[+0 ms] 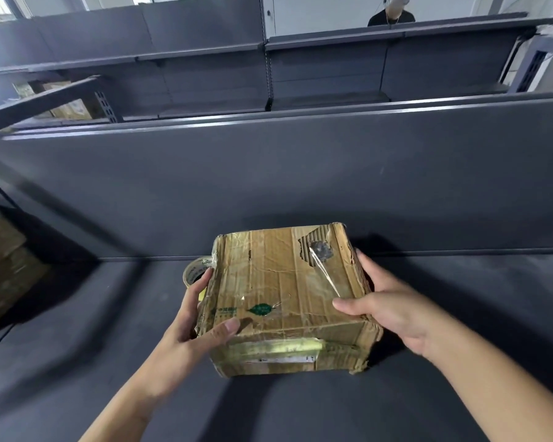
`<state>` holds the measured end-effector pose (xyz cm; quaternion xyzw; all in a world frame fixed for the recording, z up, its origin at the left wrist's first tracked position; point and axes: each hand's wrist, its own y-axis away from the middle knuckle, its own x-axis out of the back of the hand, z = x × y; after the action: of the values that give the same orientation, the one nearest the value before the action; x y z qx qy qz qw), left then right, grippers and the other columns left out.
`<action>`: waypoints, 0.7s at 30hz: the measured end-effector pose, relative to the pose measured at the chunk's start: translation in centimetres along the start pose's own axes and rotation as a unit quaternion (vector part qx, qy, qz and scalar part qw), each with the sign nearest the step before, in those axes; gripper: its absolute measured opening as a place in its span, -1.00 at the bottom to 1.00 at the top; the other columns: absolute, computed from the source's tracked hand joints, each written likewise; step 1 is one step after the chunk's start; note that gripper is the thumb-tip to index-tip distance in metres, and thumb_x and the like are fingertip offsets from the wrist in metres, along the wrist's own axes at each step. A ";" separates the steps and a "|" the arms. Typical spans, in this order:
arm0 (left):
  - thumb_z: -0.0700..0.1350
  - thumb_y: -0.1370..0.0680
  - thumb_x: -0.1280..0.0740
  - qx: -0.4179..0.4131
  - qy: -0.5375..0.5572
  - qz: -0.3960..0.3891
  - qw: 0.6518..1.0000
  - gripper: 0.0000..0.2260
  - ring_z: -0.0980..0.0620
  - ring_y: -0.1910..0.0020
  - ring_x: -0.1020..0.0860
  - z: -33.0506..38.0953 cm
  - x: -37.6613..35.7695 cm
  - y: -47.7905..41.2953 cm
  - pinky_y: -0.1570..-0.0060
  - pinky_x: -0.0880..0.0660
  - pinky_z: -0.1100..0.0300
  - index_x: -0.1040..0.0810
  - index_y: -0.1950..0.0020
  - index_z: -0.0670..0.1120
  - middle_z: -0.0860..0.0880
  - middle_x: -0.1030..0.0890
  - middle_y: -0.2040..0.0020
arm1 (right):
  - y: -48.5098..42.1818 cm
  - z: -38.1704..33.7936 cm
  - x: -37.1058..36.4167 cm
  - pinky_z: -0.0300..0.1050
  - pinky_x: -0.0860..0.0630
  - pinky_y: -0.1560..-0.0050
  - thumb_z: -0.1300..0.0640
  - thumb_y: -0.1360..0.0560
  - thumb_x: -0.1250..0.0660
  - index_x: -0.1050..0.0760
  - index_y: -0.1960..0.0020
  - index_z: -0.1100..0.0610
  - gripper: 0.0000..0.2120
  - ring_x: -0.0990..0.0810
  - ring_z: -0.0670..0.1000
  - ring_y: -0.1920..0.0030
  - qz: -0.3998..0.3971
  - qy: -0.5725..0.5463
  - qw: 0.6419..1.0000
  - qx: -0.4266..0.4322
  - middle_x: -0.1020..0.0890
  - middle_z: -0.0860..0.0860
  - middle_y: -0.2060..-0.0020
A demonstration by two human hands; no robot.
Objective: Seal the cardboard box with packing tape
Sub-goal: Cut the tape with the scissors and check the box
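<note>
Head view, hands (201, 317) gripping cardboard box (284, 295)

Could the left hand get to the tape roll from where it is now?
Probably yes. The left hand grips the cardboard box at its left side, and the tape roll sits just beyond its fingertips, nothing between; it must let go first.

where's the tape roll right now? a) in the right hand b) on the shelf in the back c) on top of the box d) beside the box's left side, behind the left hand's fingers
d: the tape roll peeks out at the left side of the cardboard box, just behind the fingers of the left hand; the right hand grips only the box's right edge.
</note>
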<state>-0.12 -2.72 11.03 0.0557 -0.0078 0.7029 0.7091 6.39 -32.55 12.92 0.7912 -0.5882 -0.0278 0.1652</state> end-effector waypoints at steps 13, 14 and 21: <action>-0.21 -0.41 -0.48 0.021 -0.004 -0.009 1.000 -0.28 0.17 -0.21 -0.65 0.5 0.5 -0.3 0.00 -0.54 0.43 -0.35 -0.49 0.24 0.17 -0.65 -0.26 | -6.1 -2.7 1.9 0.00 -0.28 -0.48 -0.19 0.03 -0.74 -0.16 -0.58 -0.08 0.30 -0.37 0.00 -0.45 -0.057 0.176 0.982 -0.042 -0.45 -0.09 -0.44; -0.21 -0.41 -0.48 0.022 -0.005 -0.009 1.000 -0.28 0.19 -0.21 -0.64 0.5 0.5 -0.3 0.00 -0.54 0.43 -0.35 -0.49 0.22 0.16 -0.65 -0.27 | -6.5 -2.9 1.9 0.02 -0.26 -0.49 -0.24 0.09 -0.73 -0.12 -0.60 -0.07 0.38 -0.33 0.02 -0.49 -0.054 0.190 0.980 -0.041 -0.40 -0.07 -0.49; -0.22 -0.42 -0.47 0.022 -0.017 -0.014 1.000 -0.30 0.23 -0.20 -0.64 0.7 0.5 -0.5 -0.01 -0.54 0.43 -0.35 -0.48 0.21 0.21 -0.65 -0.26 | -7.9 -4.7 1.8 0.05 -0.21 -0.53 -0.24 0.01 -0.65 0.06 -0.64 0.07 0.43 -0.14 0.10 -0.59 -0.012 0.277 0.960 -0.036 -0.13 0.04 -0.62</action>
<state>0.48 -2.25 11.72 0.0834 -0.0033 0.6916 0.7175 15.35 -31.19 15.29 0.7684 -0.5086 0.1691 0.3497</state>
